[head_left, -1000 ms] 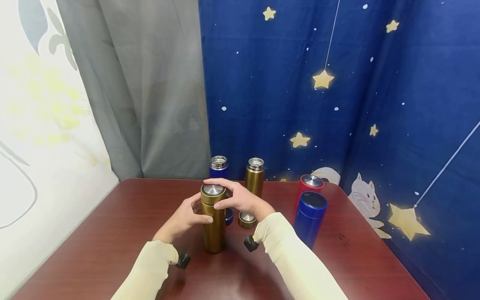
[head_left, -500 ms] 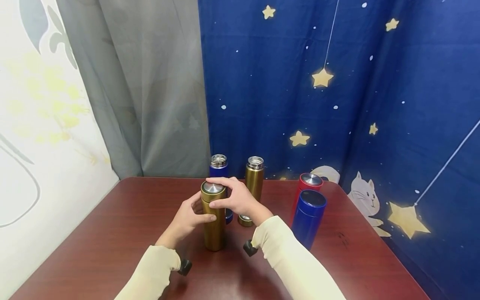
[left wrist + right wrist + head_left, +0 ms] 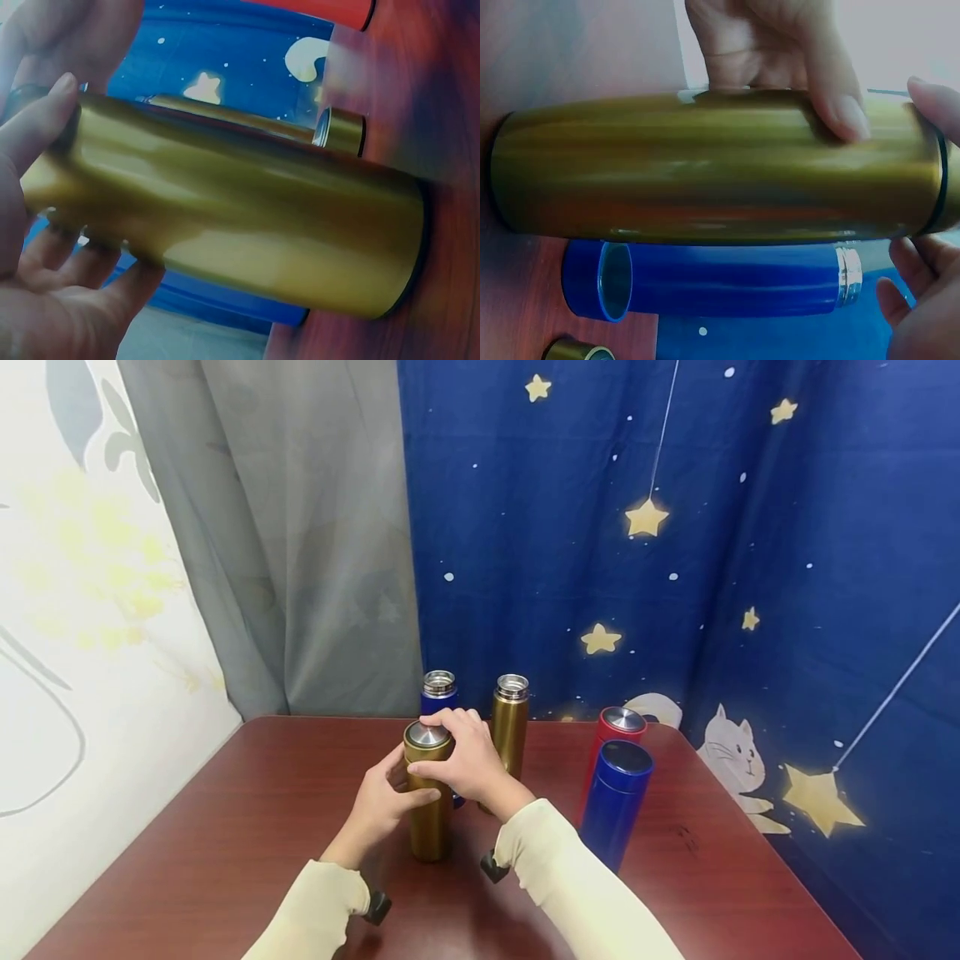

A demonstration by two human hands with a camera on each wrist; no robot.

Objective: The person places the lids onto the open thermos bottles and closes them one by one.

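A gold thermos flask point(image 3: 430, 839) stands upright on the table near me, its lid point(image 3: 427, 735) on top with a silver disc. My left hand point(image 3: 378, 802) grips the upper body, thumb across the front, as the left wrist view also shows on the flask point(image 3: 247, 202). My right hand point(image 3: 474, 762) holds the lid from the right, thumb at the front and fingers over the far edge. Behind stand a lidless blue flask point(image 3: 438, 693) and a lidless gold flask point(image 3: 512, 727). A blue cap point(image 3: 581, 281) and a gold cap point(image 3: 577, 351) lie by them.
To the right, a lidded blue flask point(image 3: 618, 802) stands in front of a lidded red flask point(image 3: 618, 720), close to my right forearm. A curtain point(image 3: 555, 552) hangs behind the far edge of the reddish-brown table point(image 3: 225, 827).
My right hand has turned around the lid, its thumb moving left and its fingers curling more. It now mostly hides the caps behind. My left hand stays on the flask body.
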